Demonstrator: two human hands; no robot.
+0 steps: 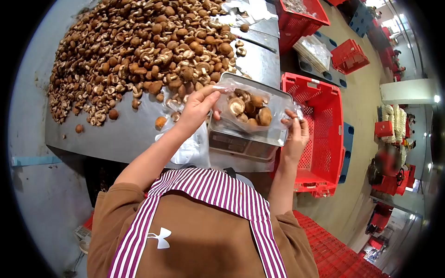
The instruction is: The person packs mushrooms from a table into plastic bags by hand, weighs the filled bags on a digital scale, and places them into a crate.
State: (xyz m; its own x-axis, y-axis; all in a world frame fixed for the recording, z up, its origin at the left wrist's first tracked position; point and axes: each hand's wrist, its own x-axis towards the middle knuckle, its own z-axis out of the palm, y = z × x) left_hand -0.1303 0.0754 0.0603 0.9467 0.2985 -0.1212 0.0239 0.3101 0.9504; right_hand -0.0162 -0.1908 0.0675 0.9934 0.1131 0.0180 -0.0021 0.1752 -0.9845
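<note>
A clear plastic bag [274, 103] with several brown mushrooms [250, 109] in it lies over a metal tray [278, 132] on a scale-like box. My left hand [202, 107] pinches the bag's left edge, thumb and fingers together. The bag's right edge is between the closed fingers of my right hand [295, 129]. A large heap of mushrooms [139, 51] covers much of the metal table [111, 143], beyond and left of my left hand. White plastic bags [192, 146] lie near the table's front edge, below my left forearm.
An open red crate [320, 134] stands right of the table, close to my right hand. Another red crate [301, 21] with pale contents is farther back. A dark, thin tool [255, 43] lies on the table. Red slatted crates [329, 245] are at the lower right.
</note>
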